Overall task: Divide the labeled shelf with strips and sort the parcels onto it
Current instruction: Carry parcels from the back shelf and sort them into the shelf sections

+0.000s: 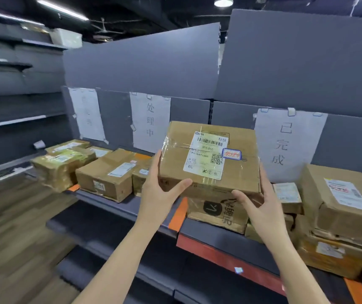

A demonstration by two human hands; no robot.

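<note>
A grey metal shelf [131,205] runs across the view in a dim storeroom with a wood-patterned floor [11,227], bare grey racks [11,102] to the left and strip lights [61,9] on a dark ceiling. Three white paper signs are taped to the grey back panel: a blurred left sign [87,114], a middle sign [150,121] and a right sign [288,141], each handwritten. An orange strip [179,212] lies across the shelf deck from back to front edge, and another orange strip [73,188] shows at the front edge further left. Left of the middle strip sit several cardboard parcels, among them a tape-wrapped yellowish parcel [59,165] and a plain brown box [107,174]. Right of it, a printed box [218,212] rests on the shelf, with a stack of worn boxes [337,207] beside it below the right sign. The held parcel [210,159], a brown carton with a white shipping label and a red-stamped sticker, is above the printed box, in front of the gap between the middle and right signs. The left hand [161,189] clasps its left side, fingers spread, thumb on the front edge; the right hand [258,198] grips its right side likewise.
</note>
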